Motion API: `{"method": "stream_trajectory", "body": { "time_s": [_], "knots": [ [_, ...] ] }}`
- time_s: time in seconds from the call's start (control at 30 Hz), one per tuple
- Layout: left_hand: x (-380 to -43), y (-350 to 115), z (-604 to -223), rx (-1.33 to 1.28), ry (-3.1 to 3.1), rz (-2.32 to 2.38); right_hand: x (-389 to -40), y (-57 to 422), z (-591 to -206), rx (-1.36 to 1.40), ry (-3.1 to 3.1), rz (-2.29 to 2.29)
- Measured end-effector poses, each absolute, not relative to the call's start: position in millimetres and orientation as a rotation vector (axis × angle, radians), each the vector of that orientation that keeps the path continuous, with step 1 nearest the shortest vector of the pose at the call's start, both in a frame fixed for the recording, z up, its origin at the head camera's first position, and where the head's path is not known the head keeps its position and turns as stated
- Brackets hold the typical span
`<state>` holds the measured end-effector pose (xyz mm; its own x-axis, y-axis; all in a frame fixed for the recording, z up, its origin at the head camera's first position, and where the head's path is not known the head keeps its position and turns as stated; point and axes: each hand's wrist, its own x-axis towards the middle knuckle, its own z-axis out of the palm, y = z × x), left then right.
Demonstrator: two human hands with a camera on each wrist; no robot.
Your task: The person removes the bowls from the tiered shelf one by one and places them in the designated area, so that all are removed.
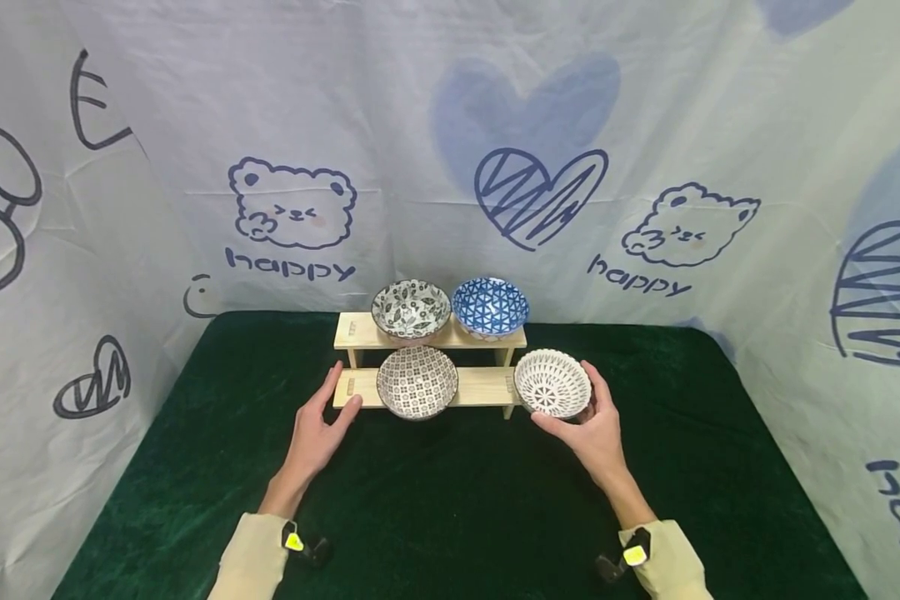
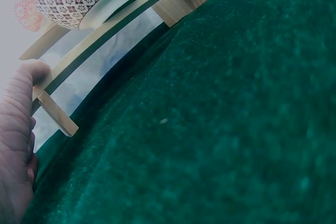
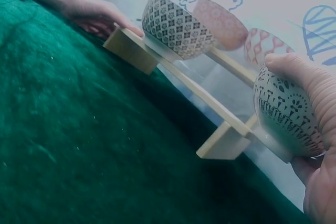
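My right hand (image 1: 594,433) grips a white bowl with a dark dashed pattern (image 1: 552,383) by its right side, thumb at the near rim. This bowl is at the right end of the lower wooden stand (image 1: 483,386), partly past the board's end; its foot (image 3: 273,145) appears close to the board. My left hand (image 1: 317,433) holds the stand's left end between thumb and fingers; the thumb (image 2: 34,69) touches the board's edge. Between the hands, a bowl with a brown-grey lattice pattern (image 1: 417,383) sits on the lower stand.
Behind stands a higher wooden stand (image 1: 356,330) bearing a leaf-patterned bowl (image 1: 411,308) and a blue geometric bowl (image 1: 491,307). Dark green cloth (image 1: 450,508) covers the table. A printed white curtain (image 1: 412,167) hangs at the back and sides.
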<state>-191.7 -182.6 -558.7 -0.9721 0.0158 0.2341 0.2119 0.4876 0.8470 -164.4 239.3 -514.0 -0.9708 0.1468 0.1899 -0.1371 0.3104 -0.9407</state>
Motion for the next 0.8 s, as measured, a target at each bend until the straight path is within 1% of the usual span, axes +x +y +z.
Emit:
{"method": "stream_trajectory", "body": {
  "time_s": [0.4, 0.57, 0.8],
  "knots": [
    [-191, -184, -560, -0.201, -2.545, -1.478, -176, 253, -518, -0.079, -2.326, 1.676],
    [-189, -185, -561, -0.199, -2.543, -1.478, -187, 256, -518, -0.127, -2.309, 1.677],
    [-190, -184, -562, -0.211, -2.535, -1.476, -207, 263, -528, -0.224, -2.299, 1.669]
  ]
}}
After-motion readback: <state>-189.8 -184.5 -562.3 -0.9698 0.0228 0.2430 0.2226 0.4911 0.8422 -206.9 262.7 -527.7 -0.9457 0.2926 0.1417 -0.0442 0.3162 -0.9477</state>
